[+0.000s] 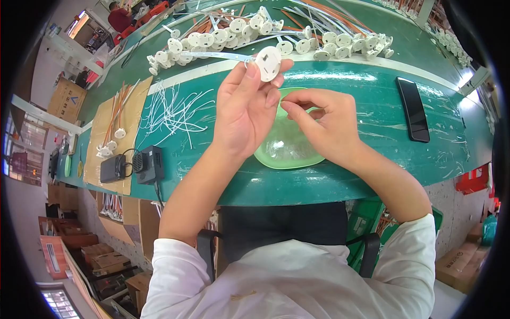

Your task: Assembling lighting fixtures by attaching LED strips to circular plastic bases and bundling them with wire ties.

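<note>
My left hand (241,109) is raised above the green table, its thumb and fingers closed on a round white plastic disc (268,64) with small slots in its face. A pale flat strip (218,55) runs leftward from the disc. Close beside it, my right hand (324,114) has thumb and forefinger pinched together near the left fingertips. Whatever sits in that pinch is too small to make out. Beneath both hands lies a light green oval tray (289,159), partly covered by them.
Many similar white discs (234,34) with strips and wires are heaped along the back. Loose white wires (172,109) lie left, beside a cardboard sheet (101,138) and a black boxy device (149,165). A black phone (412,109) lies right. A person (119,18) is far off at upper left.
</note>
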Demonstrator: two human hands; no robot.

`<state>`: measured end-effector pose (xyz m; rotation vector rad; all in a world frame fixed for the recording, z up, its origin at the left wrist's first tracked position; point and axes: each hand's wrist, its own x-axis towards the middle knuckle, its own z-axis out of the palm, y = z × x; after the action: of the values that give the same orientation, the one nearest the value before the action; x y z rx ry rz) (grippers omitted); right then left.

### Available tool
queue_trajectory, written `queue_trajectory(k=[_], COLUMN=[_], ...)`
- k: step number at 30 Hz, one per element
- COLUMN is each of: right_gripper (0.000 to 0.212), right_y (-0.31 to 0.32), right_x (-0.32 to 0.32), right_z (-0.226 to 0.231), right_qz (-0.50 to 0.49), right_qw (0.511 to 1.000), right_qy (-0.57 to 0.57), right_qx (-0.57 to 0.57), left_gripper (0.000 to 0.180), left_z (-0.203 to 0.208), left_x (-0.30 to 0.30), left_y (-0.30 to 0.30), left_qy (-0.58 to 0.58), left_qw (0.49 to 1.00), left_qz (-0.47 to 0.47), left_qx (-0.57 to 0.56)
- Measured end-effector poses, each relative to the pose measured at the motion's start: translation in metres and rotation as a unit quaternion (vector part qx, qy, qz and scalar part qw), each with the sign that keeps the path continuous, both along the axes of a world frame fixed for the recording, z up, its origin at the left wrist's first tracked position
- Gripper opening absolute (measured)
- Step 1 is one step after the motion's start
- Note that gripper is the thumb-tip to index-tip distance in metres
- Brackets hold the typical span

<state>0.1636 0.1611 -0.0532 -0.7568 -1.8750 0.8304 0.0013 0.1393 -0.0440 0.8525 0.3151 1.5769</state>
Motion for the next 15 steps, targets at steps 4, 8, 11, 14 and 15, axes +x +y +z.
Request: queue_trajectory(k=[4, 8, 11, 14, 15], right_gripper=[0.012, 0.008, 0.007, 0.011, 0.013], right_y=[-0.003, 0.001, 0.004, 0.005, 0.007], right_x=[-0.002, 0.004, 0.015, 0.016, 0.015], right_z=[-0.002, 0.0, 0.011, 0.018, 0.018], right_qz=[-0.001, -0.017, -0.072, -0.096, -0.094], right_qw=[0.999, 0.996, 0.971, 0.941, 0.932], right_qy=[0.036, 0.043, 0.044, 0.053, 0.061], right_qx=[-0.001, 0.072, 0.224, 0.319, 0.344], left_gripper=[0.028, 0.031, 0.034, 0.037, 0.038], left_z=[-0.007, -0.004, -0.002, -0.003, -0.003], left_x=[0.001, 0.006, 0.003, 0.009, 0.011], left_y=[0.002, -0.002, -0.002, -0.004, -0.005], left_qy=[0.025, 0.039, 0.068, 0.077, 0.082], left_qw=[0.999, 0.998, 0.997, 0.997, 0.996], left_qz=[-0.015, 0.051, 0.027, 0.01, -0.002], left_qx=[0.023, 0.022, 0.03, 0.018, 0.022])
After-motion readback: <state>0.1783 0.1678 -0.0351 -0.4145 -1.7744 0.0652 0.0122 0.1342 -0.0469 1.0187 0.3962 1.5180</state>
